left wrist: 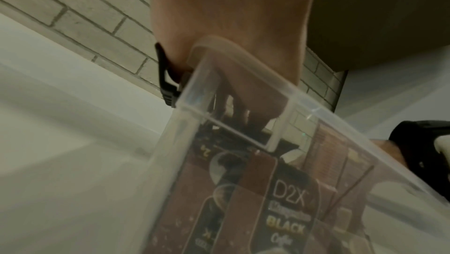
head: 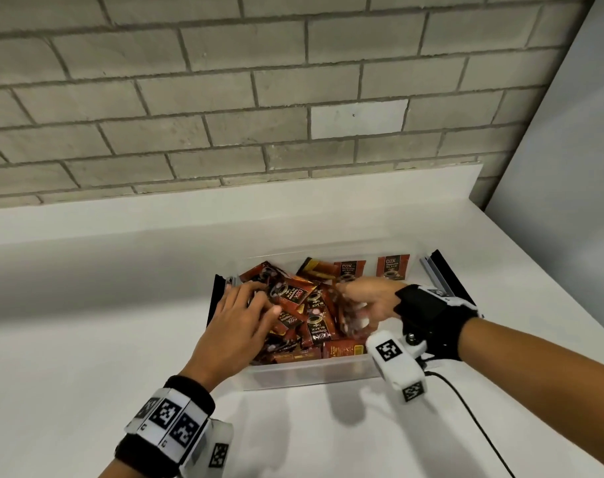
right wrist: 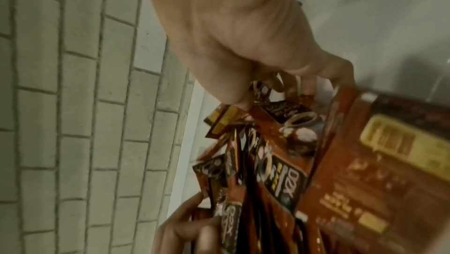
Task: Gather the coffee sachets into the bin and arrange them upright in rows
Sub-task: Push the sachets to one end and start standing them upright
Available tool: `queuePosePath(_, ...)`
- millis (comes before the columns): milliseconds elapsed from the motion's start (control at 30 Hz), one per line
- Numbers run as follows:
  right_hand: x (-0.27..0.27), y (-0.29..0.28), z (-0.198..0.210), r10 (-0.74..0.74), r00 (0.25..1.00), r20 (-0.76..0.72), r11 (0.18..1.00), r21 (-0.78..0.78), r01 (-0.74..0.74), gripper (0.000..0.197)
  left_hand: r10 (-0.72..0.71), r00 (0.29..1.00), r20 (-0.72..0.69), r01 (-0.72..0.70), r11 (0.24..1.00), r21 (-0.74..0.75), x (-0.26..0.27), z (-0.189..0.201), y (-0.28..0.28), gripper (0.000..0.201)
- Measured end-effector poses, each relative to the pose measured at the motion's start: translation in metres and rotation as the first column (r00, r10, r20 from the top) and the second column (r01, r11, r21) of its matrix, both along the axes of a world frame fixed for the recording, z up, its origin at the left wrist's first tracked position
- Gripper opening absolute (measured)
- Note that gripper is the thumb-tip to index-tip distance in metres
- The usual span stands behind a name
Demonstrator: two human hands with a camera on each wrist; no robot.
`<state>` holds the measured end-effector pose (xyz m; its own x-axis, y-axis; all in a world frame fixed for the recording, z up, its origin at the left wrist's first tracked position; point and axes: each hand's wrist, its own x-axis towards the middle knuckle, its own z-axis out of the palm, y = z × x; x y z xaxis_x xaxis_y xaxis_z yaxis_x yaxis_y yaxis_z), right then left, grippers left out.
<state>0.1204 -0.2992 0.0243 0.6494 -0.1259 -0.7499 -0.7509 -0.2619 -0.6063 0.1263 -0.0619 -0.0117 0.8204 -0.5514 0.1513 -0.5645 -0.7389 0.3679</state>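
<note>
A clear plastic bin (head: 310, 370) stands on the white counter, filled with a jumble of red-brown coffee sachets (head: 314, 315). Two sachets (head: 393, 267) stand upright against its back wall. My left hand (head: 248, 305) reaches in from the left, its fingers spread and fairly straight, pressing on the pile. My right hand (head: 355, 298) comes in from the right and grips a bunch of sachets. In the right wrist view its curled fingers (right wrist: 287, 87) dig into the sachet tops (right wrist: 280, 162). Through the bin wall (left wrist: 185, 104) a sachet (left wrist: 287, 210) shows in the left wrist view.
Black latches hang at the bin's left end (head: 219, 281) and right end (head: 445, 270). A grey brick wall (head: 224, 115) rises behind the counter, and a pale panel (head: 569, 167) closes the right side. A black cable (head: 466, 401) trails from my right wrist.
</note>
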Motion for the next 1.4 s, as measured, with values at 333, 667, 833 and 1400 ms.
queuePosePath(333, 0.008, 0.020, -0.018, 0.063, 0.996, 0.066, 0.997, 0.036, -0.065, 0.077, -0.072, 0.988, 0.140, 0.036, 0.969, 0.245, 0.003, -0.005, 0.001, 0.065)
queuePosePath(667, -0.007, 0.040, 0.001, 0.179, 0.979, 0.101, 0.914, 0.351, -0.203, 0.033, -0.090, 0.995, 0.040, 0.075, 0.955, 0.286, 0.001, 0.009, -0.008, 0.067)
queuePosePath(833, -0.016, -0.003, 0.015, 0.162, 0.979, 0.120, 0.951, 0.248, -0.187, 0.019, -0.045, 0.999, -0.018, 0.047, 0.995, 0.086, 0.006, 0.027, -0.014, 0.059)
queuePosePath(1400, -0.029, 0.004, 0.004, 0.502, 0.862, 0.074, 0.856, -0.186, -0.482, 0.022, -0.165, 0.969, -0.184, 0.216, 0.927, 0.306, 0.028, 0.040, -0.011, 0.100)
